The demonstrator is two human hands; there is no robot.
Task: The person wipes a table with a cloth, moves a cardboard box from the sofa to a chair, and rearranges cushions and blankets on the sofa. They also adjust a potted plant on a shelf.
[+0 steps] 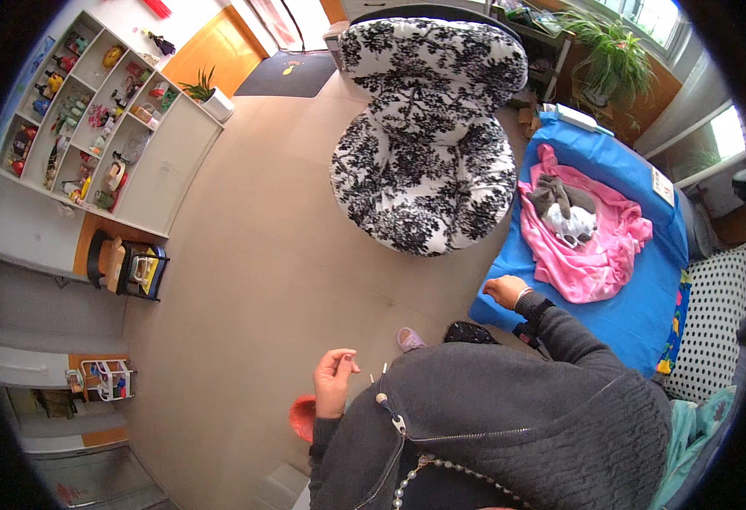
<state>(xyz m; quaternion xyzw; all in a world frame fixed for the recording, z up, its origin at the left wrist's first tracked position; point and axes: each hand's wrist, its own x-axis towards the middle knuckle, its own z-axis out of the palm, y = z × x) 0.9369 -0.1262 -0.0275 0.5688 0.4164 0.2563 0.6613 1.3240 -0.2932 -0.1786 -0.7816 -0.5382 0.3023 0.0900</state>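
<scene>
My left hand (pixel 333 381) is held in front of my body, fingers bent and thumb apart from them, with nothing in it. My right hand (pixel 507 291) hangs over the near left corner of the blue cover (pixel 560 336), its fingers loosely curved and nothing visible in them. On that cover lies a crumpled pink cloth (pixel 598 280), perhaps a garment or blanket. A bunched grey and white cloth item (pixel 567 212) rests on top of it, with dark glasses-like shapes at its near edge. Neither hand touches these cloths.
A round padded chair (pixel 428 161) with a black-and-white tree pattern stands ahead. Shelves (pixel 84 119) of small figures and bottles line the left wall, beside a potted plant (pixel 216 104). A dark mat (pixel 288 75) lies by the doorway. Dotted fabric (pixel 709 331) is at the right.
</scene>
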